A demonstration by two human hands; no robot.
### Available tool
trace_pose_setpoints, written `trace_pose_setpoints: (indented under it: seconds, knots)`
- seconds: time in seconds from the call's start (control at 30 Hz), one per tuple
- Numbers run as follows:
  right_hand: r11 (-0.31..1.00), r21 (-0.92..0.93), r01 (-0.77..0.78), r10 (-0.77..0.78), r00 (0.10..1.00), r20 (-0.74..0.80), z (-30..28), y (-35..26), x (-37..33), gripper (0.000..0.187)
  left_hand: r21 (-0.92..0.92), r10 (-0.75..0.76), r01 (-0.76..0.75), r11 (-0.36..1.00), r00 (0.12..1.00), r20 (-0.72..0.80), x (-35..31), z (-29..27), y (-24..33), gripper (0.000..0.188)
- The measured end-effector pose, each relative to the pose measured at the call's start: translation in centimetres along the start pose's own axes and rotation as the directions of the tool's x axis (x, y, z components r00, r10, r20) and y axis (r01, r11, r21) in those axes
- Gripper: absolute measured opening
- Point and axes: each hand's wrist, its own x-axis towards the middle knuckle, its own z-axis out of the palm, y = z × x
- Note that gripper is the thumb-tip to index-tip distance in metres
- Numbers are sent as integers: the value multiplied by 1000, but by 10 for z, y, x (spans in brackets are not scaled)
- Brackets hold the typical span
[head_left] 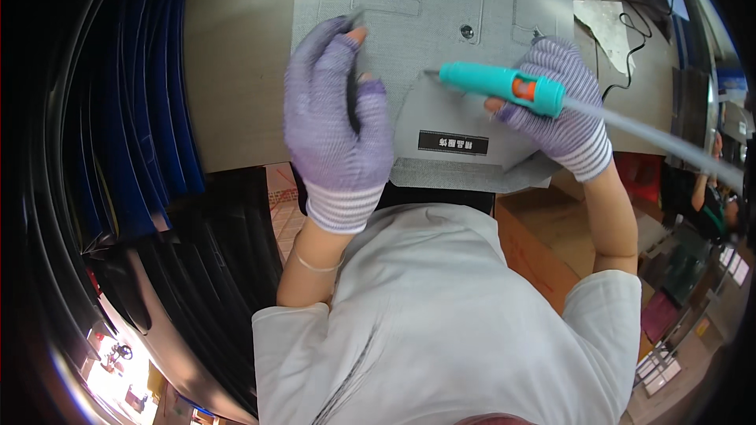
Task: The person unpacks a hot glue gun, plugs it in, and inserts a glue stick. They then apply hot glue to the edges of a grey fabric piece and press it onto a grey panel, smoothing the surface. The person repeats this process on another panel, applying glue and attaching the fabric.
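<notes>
My right hand [563, 102], in a purple-and-white striped glove with bare fingertips, grips a teal glue gun [480, 81]. A long translucent glue stick [654, 138] runs out of its back end. The gun's nozzle points left, over a grey sheet [441, 39] printed like a denim jacket, with a black label [453, 142] near its lower edge. My left hand [339, 110], gloved alike, is over the sheet's left side with fingers and thumb curled toward each other. A dark strip and a small grey tip show at its fingers; what it holds is unclear.
The sheet lies on a grey-brown table [236, 63]. Dark blue folded sheets [146, 94] hang at the left, black ones [213, 244] below. A black cable [630, 63] and a whitish scrap [605, 27] lie at the right. An open cardboard box [535, 252] stands below the table edge.
</notes>
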Motion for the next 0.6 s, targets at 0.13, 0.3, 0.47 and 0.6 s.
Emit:
trace_pose_setpoints:
  seconds: [0.13, 0.3, 0.47, 0.6]
  knots:
    - [976, 129, -178, 192, 976, -103, 1, 11, 2, 35, 88, 59, -66, 994, 994, 87, -1, 13, -18, 34]
    - [978, 205, -34, 56, 993, -106, 4, 11, -1, 33, 37, 19, -23, 999, 994, 107, 2, 11, -15, 32]
    - [938, 225, -264, 290, 952, -93, -3, 4, -8, 32, 98, 74, -88, 991, 987, 142, 3, 9, -14, 29]
    - [925, 268, -270, 313, 941, -129, -8, 27, -13, 30, 88, 90, -102, 991, 988, 125, 2, 9, -15, 26]
